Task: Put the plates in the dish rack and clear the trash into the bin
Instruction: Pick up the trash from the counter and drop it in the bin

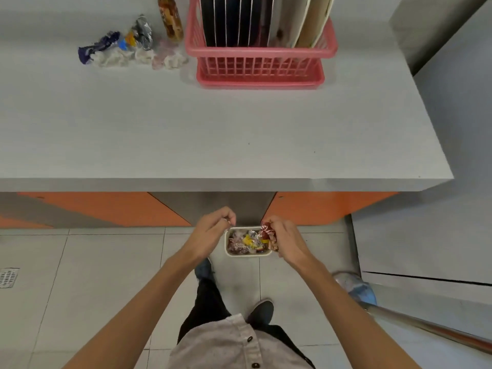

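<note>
Pink rack (259, 67), bottle (170, 17), crumpled wrappers (119, 49) on counter (213, 129).

pink dish rack (259, 53) holding black white-rimmed plates (226, 21); white bin (247, 253); red wrapper (269, 234); orange cabinet fronts (111, 207)

one view only: head-worn, wide-angle, looking forward and steeply down from standing height. the table (239, 134) fills the upper half, its near edge running across mid-frame. the far side, with the dish rack (261, 73), meets the top border and is cut off there. the floor (106, 275) takes the lower half, with the wearer's own shirt (226, 342) at the bottom edge. nearest the lens are the left hand (213, 233) and right hand (287, 241), low-centre, over the bin (247, 254).
</note>
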A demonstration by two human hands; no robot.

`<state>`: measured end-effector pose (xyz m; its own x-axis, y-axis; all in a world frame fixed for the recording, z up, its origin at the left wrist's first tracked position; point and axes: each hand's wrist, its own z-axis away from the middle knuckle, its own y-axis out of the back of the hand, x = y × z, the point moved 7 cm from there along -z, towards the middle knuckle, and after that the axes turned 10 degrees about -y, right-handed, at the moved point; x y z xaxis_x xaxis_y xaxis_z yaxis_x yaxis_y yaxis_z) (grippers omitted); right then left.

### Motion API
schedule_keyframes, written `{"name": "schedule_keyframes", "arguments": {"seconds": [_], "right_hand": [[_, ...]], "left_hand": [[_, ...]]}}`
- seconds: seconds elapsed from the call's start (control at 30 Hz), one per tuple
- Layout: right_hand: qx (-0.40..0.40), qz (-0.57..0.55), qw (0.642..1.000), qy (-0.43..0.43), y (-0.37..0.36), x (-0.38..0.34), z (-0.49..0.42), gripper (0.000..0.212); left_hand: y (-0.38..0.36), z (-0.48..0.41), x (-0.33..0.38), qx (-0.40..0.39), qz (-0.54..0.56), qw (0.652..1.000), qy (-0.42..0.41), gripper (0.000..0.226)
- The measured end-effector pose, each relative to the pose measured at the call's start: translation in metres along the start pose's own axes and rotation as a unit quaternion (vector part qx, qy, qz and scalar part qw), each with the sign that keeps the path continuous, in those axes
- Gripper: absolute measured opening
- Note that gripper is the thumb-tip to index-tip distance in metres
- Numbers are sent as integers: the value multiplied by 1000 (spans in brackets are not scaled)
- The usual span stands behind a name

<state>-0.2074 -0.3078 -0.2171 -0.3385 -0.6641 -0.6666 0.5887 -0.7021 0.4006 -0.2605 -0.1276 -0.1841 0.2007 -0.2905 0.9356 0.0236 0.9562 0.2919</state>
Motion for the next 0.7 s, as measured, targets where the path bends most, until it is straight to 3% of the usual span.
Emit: {"name": "schedule_keyframes", "arguments": {"seconds": [0.17, 0.4, 0.6, 0.7], "right_hand": [[-19, -72, 997, -28, 15, 44, 0, 32], [1, -2, 999, -32, 9, 102, -44, 30], [27, -16, 999, -16, -28, 164, -138, 34], [54, -14, 998, -15, -51, 206, -195, 34]], "left_hand": [[-33, 0, -22, 1, -61, 997, 47, 14], [-66, -7, -100, -14, -101, 990, 96, 6], [-89, -48, -228, 11, -74, 988, 133, 30], [-108, -77, -302, 31, -81, 988, 129, 31]]}}
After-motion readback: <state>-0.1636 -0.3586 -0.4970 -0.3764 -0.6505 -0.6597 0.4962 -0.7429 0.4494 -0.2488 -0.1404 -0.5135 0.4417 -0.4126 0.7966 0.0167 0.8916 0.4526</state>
